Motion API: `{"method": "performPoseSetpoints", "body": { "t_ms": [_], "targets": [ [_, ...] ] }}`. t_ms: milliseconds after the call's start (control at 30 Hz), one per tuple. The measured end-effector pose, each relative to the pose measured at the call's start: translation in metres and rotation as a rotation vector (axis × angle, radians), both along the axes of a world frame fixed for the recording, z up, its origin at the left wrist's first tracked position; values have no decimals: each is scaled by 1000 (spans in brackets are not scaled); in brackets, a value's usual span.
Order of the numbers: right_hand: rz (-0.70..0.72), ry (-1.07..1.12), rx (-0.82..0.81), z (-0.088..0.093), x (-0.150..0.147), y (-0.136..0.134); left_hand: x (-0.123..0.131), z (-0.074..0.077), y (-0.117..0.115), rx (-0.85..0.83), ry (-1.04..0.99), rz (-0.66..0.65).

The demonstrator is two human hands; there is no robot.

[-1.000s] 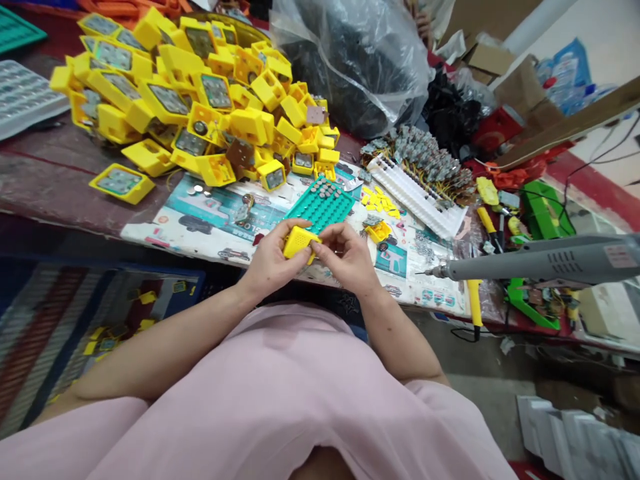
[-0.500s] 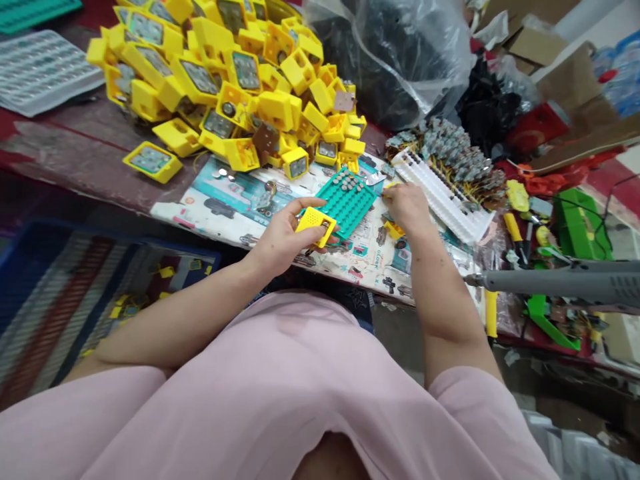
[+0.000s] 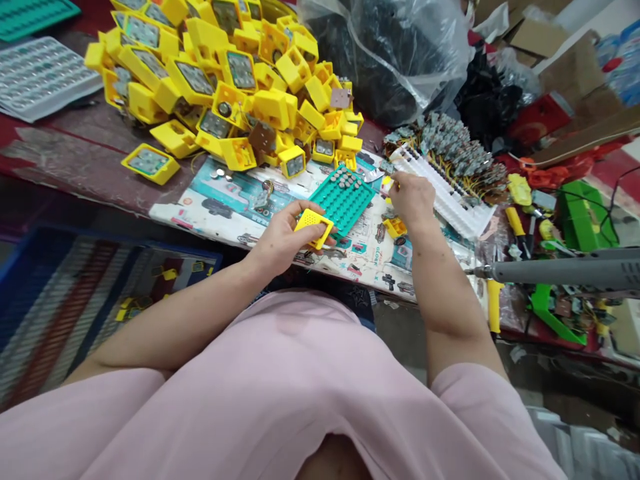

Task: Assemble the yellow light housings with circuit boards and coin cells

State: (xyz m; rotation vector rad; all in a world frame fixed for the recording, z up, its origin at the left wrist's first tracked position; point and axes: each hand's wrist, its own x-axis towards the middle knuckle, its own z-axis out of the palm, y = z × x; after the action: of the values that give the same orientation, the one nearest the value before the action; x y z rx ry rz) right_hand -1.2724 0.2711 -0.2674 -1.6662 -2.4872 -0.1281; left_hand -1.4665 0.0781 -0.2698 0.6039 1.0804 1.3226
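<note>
My left hand (image 3: pixel 285 237) is closed around a small yellow plastic case (image 3: pixel 314 228) with a grille of tiny holes, the thumb pressing on its near end. Just beyond it lies a teal tray (image 3: pixel 336 207) with several small round silver parts (image 3: pixel 347 177) in its far rows. My right hand (image 3: pixel 413 199) reaches to the right of the tray, fingertips pinched together. Small yellow bits (image 3: pixel 387 189) show beside those fingertips; whether they are held I cannot tell. Nearer me, by the right wrist, sits another yellow plastic piece (image 3: pixel 395 227).
Yellow cases (image 3: pixel 235 100) are heaped at the back left. A white rack (image 3: pixel 445 193) and a pile of wired grey parts (image 3: pixel 453 150) stand to the right. A grey power screwdriver (image 3: pixel 555 272) juts in past my right arm. A blue crate (image 3: pixel 30 253) sits low on the left.
My right hand has shifted slightly away from me and its wrist has turned a little. The left hand still holds the yellow case, tilted a bit differently.
</note>
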Motion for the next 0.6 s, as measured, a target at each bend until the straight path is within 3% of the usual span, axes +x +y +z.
{"method": "performPoseSetpoints", "body": {
  "t_ms": [67,167,267,367,433,600],
  "targets": [
    [62,157,19,5,4,-12,-1,0,-2,-1,21,7],
    [278,379,-33,10,18,-51,-5,3,-8,-30,49,16],
    [487,277,-143,11,31,-103,-9,7,-13,-71,68,9],
    [492,-97,-134,9,34,-143,-7,11,-14,-78,61,-46],
    [453,-246,-106,8,31,-154,-3,13,-12,-68,63,-92],
    [400,-133,-43,6,40,-142,15,13,-6,-10,38,-168]
  ]
}}
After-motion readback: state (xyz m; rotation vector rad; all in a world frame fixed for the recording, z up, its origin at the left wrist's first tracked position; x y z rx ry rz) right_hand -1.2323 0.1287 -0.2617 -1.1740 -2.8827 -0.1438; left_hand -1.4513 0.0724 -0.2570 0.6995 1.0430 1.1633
